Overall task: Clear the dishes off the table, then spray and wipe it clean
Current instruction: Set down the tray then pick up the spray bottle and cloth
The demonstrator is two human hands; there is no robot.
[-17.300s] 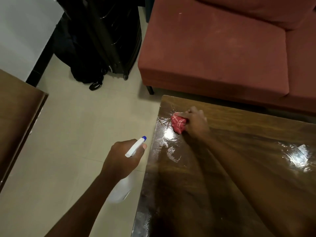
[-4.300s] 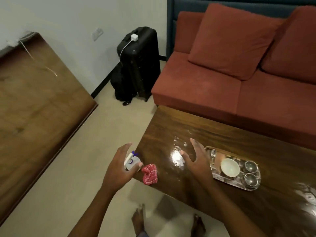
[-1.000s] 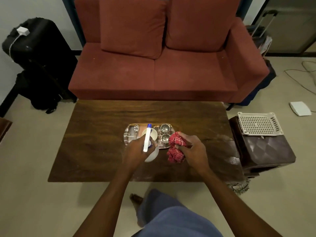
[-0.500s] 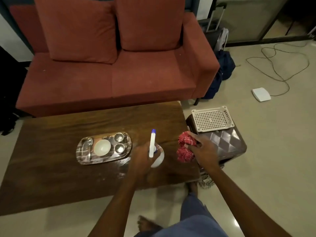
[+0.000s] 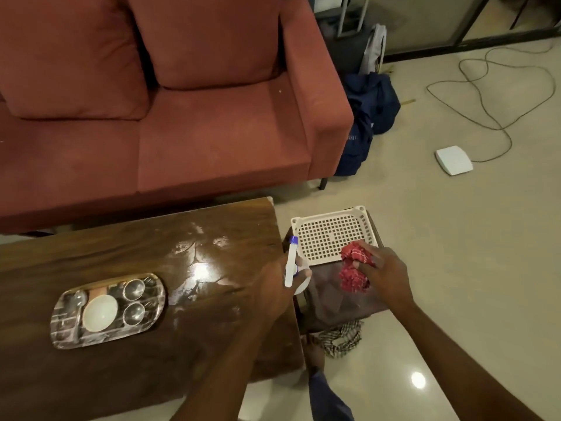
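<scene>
The left hand (image 5: 271,288) has its fingers curled round a white spray bottle (image 5: 292,264). The bottle is held over the right end of the wooden table (image 5: 136,247), with its blue-tipped nozzle pointing away from the person.

The right hand (image 5: 385,276) grips a bunched red cloth (image 5: 353,270) between fingers and thumb. The cloth hangs above a dark stool (image 5: 328,302) that stands just beside the table's right end, at the near edge of a white perforated basket (image 5: 329,235) resting on the stool.

A steel tray (image 5: 69,338) sits on the left part of the table. It carries a white bowl (image 5: 100,309), two steel cups (image 5: 133,289) and a spoon (image 5: 77,299). Glossy streaks show on the tabletop between the tray and the left hand.

A red sofa (image 5: 212,132) stands behind the table.
</scene>
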